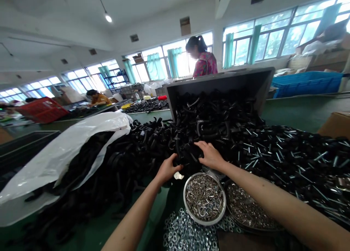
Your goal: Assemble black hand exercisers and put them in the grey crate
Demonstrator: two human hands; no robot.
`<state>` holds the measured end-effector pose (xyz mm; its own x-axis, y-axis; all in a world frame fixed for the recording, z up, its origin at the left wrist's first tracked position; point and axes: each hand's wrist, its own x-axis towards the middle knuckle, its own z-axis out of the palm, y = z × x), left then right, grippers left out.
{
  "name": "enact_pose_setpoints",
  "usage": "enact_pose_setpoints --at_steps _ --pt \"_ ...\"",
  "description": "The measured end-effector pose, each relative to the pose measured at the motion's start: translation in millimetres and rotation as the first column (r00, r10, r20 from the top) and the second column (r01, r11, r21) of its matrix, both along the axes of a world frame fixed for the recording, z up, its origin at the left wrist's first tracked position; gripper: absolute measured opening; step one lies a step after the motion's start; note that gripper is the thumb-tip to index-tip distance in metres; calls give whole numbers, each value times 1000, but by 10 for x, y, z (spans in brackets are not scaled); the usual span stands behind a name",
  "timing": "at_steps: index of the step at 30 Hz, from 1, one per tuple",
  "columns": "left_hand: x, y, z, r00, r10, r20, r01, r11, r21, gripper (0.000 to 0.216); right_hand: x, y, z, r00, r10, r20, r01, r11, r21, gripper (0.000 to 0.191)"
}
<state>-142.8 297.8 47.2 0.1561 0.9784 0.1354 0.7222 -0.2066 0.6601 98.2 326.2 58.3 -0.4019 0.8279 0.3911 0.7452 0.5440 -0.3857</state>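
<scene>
A big heap of black curved parts (153, 141) covers the green table (109, 221) in front of me. My left hand (167, 169) reaches into the heap with its fingers curled round a black part. My right hand (210, 154) lies on the heap just right of it, fingers bent over the black parts. Right below both hands stands a round metal bowl (204, 198) full of small silver clips. A second shallow dish (247, 211) of small metal pieces sits under my right forearm. Loose silver washers (186, 232) lie in front of the bowl.
A tipped grey crate (218, 84) spills black parts at the back. Black bolts (295, 152) with silver tips are spread to the right. A white plastic sheet (68, 149) covers the left pile. A person in a pink top (203, 61) stands behind the crate. A blue bin (306, 82) and a red basket (42, 109) stand farther off.
</scene>
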Motion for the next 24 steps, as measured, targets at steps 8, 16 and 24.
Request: enact_pose_setpoints --at_steps 8,16,24 --pt "-178 -272 -5 991 52 -124 -61 996 -63 36 403 -193 373 980 -31 196 4 991 137 34" --pt "-11 -193 -128 974 143 -174 -139 990 36 83 739 389 369 902 -379 207 339 918 204 56" --pt "9 -389 -265 918 108 -381 -102 994 35 79 803 31 228 935 -228 272 183 966 181 45"
